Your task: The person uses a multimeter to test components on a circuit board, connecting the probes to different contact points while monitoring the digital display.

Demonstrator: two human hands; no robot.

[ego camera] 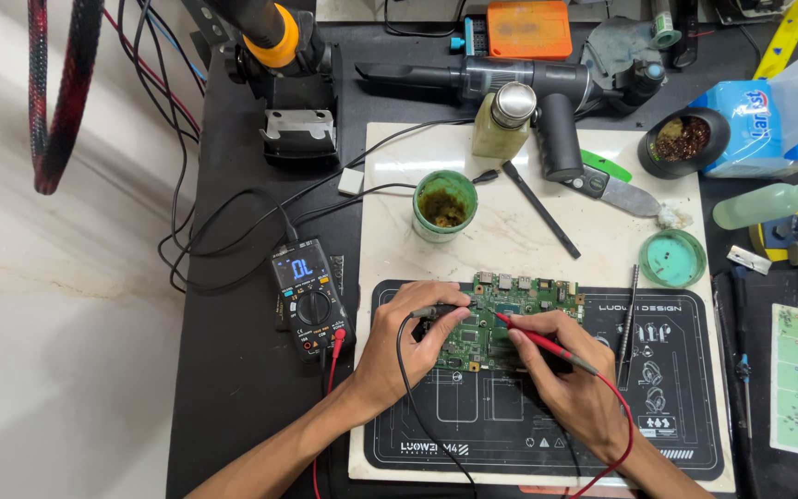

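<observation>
Circuit board lying on work mat, mat sitting on slab, slab resting on table. Left hand lying at board's 9 o'clock, holding black probe; right hand lying at 4 o'clock, holding red probe, tip touching board. Multimeter sitting at 9 o'clock, off slab. Paste jar standing at 12 o'clock, bottle behind it. Round dish lying at 2 o'clock. Tweezers lying on mat at 3 o'clock.
</observation>
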